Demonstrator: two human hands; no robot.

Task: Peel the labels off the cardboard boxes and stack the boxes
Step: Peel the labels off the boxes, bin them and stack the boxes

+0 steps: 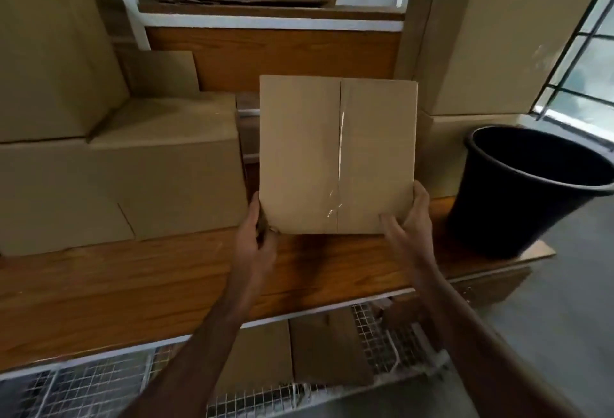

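Note:
A plain brown cardboard box (pixel 305 151) stands in the middle of the view over the wooden shelf (pixel 133 281), its flapped face toward me with clear tape along the centre seam. No label shows on this face. My left hand (pixel 257 235) grips its lower left corner, fingers behind the box. My right hand (pixel 407 218) holds the lower right corner, thumb on the side and fingers across the front. The box's far faces are hidden.
Stacked cardboard boxes (pixel 126 165) fill the shelf's left side, and more boxes (pixel 491 45) stand at the right. A black plastic bucket (pixel 518 191) sits on the shelf's right end. Flat cardboard (pixel 312 348) lies on a wire rack below. A window is at far right.

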